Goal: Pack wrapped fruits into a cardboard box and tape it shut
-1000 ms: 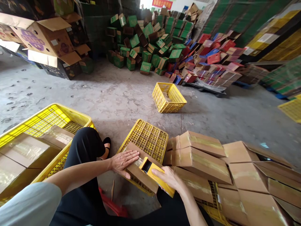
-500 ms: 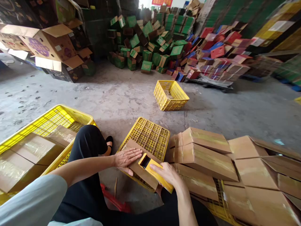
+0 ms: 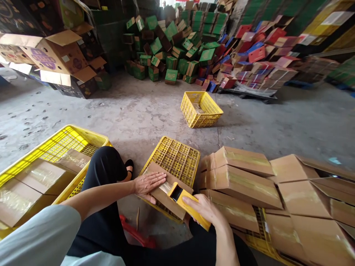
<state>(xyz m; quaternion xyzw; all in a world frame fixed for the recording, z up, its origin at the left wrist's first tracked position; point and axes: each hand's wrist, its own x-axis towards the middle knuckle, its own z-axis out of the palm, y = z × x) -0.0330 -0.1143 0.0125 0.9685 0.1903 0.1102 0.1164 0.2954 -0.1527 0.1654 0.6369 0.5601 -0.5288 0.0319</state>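
A cardboard box (image 3: 166,201) lies on an upturned yellow crate (image 3: 175,157) between my knees. My left hand (image 3: 148,184) rests flat on the box's far left part, fingers stretched out. In my right hand (image 3: 204,207) is a yellow tape dispenser (image 3: 191,205), its head on the top of the box. A short clear strip of packing tape (image 3: 165,187) shows between my left fingertips and the dispenser head. The roll inside the dispenser is hidden.
To my left stands a large yellow crate (image 3: 52,142) holding taped boxes (image 3: 39,175). Stacked cardboard boxes (image 3: 249,184) rise close on my right. Another yellow crate (image 3: 202,117) sits ahead on the floor, and a red plastic piece (image 3: 135,233) lies below me.
The tape dispenser first shifted slightly toward my left hand, then moved back right along the box, exposing a strip of tape. My left hand stays pressed on the box.
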